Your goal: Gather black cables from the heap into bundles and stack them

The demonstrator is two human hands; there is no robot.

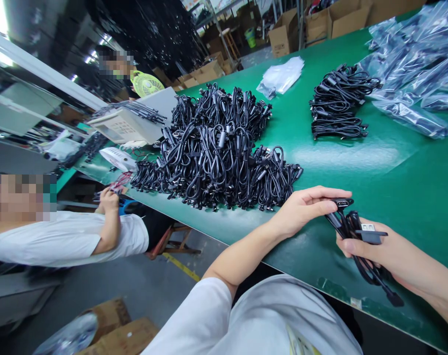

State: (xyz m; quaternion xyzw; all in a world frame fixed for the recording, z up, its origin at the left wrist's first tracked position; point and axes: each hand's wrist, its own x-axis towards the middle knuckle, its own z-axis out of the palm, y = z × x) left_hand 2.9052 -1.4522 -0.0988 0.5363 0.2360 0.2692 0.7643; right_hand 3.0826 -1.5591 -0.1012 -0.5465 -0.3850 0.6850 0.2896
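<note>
My left hand pinches the plug end of a black cable just above the green table. My right hand is closed round the same bundled cable, with a flat USB plug sticking out over its fingers and loose ends hanging below. A big heap of coiled black cables lies to the left of my hands. A smaller stack of coiled cables sits further back.
Clear plastic bags holding cables pile up at the right. Empty bags lie near the far edge. A person in a white shirt sits at the left end. Cardboard boxes stand behind the table.
</note>
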